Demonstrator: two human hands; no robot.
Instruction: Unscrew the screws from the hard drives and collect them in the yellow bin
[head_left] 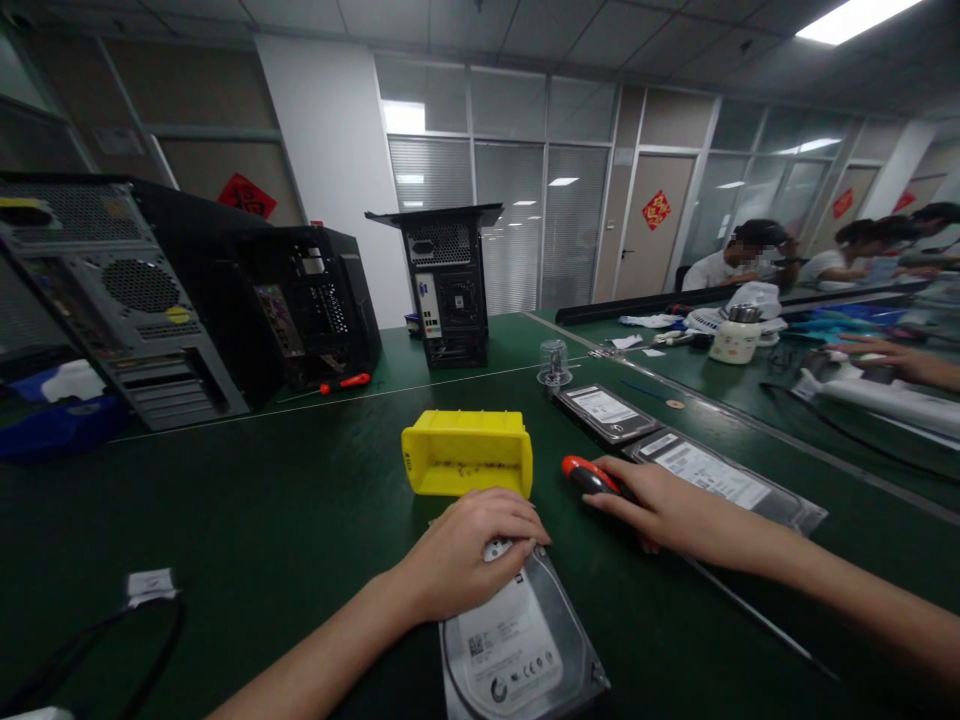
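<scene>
My left hand (480,548) lies over the far end of a silver hard drive (536,630), its fingers curled onto the drive's edge. The drive rests label side up on the green table. My right hand (660,503) is closed round the orange and black handle of a screwdriver (592,478); its long metal shaft points back toward the lower right. Just beyond my left hand, a yellow bin (466,450) lies with its opening toward me and small dark screws inside. Two more hard drives (607,412) (712,475) lie beyond my right hand.
Computer cases (172,300) (446,290) stand at the left and back. Another red screwdriver (345,383) lies before them. A clear plastic cup (553,362) stands behind the drives. A cable (150,590) lies at left. Co-workers sit at the right, near a cream jar (735,340).
</scene>
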